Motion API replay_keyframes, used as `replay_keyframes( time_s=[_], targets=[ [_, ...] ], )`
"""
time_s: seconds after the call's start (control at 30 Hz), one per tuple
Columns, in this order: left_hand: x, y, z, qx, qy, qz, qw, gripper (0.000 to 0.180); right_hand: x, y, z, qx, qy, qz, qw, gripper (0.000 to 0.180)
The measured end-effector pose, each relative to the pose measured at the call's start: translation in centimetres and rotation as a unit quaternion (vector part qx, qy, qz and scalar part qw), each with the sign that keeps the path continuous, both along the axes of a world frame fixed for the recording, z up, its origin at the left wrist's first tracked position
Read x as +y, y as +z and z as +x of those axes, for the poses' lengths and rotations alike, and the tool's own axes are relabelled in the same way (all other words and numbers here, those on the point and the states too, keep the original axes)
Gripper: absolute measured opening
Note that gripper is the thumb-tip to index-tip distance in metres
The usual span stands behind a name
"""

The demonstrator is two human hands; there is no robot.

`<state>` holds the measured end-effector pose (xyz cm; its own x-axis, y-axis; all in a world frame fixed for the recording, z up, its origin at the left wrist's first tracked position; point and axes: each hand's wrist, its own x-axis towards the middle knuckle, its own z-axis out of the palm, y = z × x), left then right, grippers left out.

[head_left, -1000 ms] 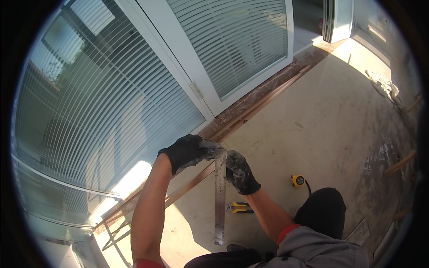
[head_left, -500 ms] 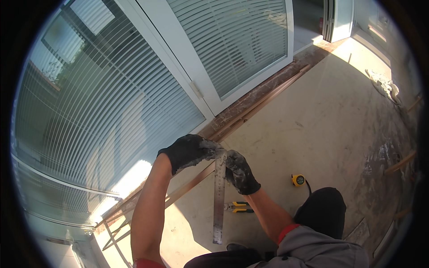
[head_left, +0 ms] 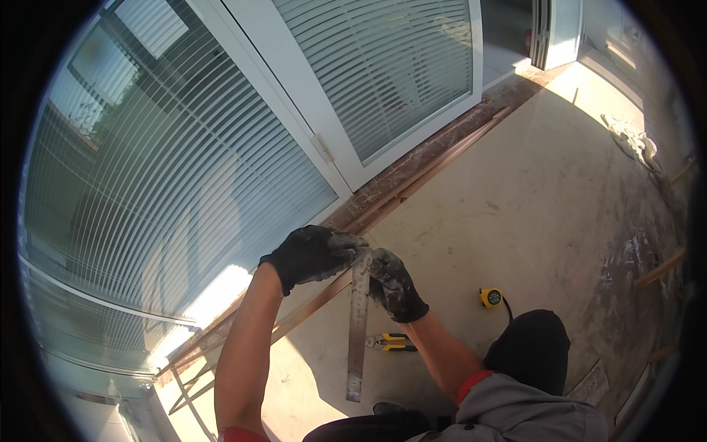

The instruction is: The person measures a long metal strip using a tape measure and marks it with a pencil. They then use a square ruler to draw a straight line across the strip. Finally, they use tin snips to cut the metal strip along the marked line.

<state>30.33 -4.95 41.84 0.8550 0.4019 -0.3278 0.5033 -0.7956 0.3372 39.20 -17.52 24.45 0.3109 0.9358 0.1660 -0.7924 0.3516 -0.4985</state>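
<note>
A long metal ruler [head_left: 358,324] with fine markings hangs lengthwise toward me, its upper end between my two gloved hands. My left hand [head_left: 311,254], in a dusty black glove, is closed at that end, thumb and fingers pinched together. In a matching glove, my right hand [head_left: 396,286] curls its fingers against the ruler's right edge near the top. Both gloves hide exactly how that end is gripped. Beneath the hands runs a long narrow brown strip [head_left: 313,303] beside the door base. Pliers [head_left: 390,342] with yellow-and-black handles lie on the floor right of the ruler.
A yellow-and-black tape measure [head_left: 491,297] rests on the dusty floor near my dark-clothed knee [head_left: 532,350]. White-framed glass doors [head_left: 346,158] with blinds stand along the left and far side. A crumpled pale cloth [head_left: 630,141] lies at the far right.
The ruler's lower end has swung slightly left. Both hands keep nearly the same place at its top, the left one a touch lower.
</note>
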Motion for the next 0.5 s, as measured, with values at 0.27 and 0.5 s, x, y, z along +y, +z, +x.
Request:
replay_keyframes(
  time_s=[0.27,0.5],
  targets=[
    [1.0,-1.7,0.2,-0.055,-0.040,-0.047,0.997,0.034,0.3,-1.0,-0.1,0.033,-0.004,0.008,0.999,0.013],
    [1.2,-1.3,1.5,-0.042,-0.004,-0.180,0.983,0.026,0.4,-0.9,-0.4,0.055,0.009,0.031,0.998,0.014]
  ],
)
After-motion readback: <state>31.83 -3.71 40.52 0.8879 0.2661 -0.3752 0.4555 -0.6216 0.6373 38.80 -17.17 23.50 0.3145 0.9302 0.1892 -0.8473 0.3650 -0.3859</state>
